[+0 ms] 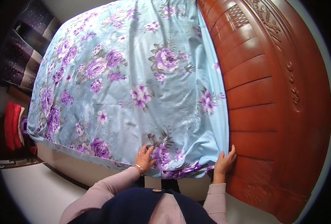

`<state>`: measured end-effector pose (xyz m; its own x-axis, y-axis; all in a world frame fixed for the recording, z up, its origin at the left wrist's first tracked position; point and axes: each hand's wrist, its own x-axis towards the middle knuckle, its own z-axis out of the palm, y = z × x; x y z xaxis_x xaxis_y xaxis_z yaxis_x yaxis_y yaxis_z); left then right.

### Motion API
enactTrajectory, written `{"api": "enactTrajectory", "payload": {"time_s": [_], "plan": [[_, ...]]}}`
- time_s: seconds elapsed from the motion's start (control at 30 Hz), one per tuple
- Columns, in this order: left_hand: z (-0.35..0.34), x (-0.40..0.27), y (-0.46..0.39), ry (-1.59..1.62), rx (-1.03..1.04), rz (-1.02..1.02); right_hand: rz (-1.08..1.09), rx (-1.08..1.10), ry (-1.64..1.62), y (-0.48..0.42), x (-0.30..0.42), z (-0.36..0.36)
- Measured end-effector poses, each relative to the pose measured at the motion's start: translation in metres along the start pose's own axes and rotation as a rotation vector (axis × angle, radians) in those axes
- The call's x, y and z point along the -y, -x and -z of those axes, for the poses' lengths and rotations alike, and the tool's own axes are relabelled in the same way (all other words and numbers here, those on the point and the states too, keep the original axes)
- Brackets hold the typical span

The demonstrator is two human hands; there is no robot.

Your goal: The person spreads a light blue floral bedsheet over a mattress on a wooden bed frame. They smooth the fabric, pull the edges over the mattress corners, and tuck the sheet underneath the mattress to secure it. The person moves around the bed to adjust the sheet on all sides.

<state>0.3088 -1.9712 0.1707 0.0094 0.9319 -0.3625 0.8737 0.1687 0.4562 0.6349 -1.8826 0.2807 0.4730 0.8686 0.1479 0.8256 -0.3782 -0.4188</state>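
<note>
A light-blue bedsheet [143,120] printed with purple flowers covers the bed before me, with folds bunched at its near right corner. My left hand [144,160], wearing a silver bracelet [139,168], lies on the sheet near the bed's close edge, its fingers spread. At that bunched corner, my right hand [225,164] reaches to the sheet's plain blue border [223,137], beside the headboard. Its thumb is on the sheet side and a finger on the headboard side. Whether those fingers pinch the cloth is hidden.
A carved reddish-brown wooden headboard [252,117] borders the bed on the right. Dark patterned curtains [19,56] hang at the far left. Red folded cloth items [12,126] are stacked on the left. Pale floor [42,193] shows at the lower left.
</note>
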Motion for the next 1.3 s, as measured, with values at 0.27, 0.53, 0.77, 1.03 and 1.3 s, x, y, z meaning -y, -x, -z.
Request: {"api": "enactTrajectory", "payload": {"time_s": [0.27,0.53,0.77,1.03,1.3], "plan": [[0.005,0.098,0.057,-0.205,-0.093,0.201,0.760,0.318,0.249,0.070,0.036,-0.038],[0.012,0.173,0.073,-0.446,0.104,-0.105,0.883,0.849,0.512,0.114,-0.028,-0.094],[0.018,0.194,0.060,-0.258,0.248,-0.238,0.325,0.591,0.618,0.108,-0.095,-0.043],[0.030,0.193,0.039,-0.410,0.568,-0.280,-0.606,0.148,-0.359,0.141,-0.153,-0.097],[0.019,0.099,-0.035,-0.136,0.596,-0.286,-0.566,0.264,-1.062,0.150,-0.079,-0.070]]}}
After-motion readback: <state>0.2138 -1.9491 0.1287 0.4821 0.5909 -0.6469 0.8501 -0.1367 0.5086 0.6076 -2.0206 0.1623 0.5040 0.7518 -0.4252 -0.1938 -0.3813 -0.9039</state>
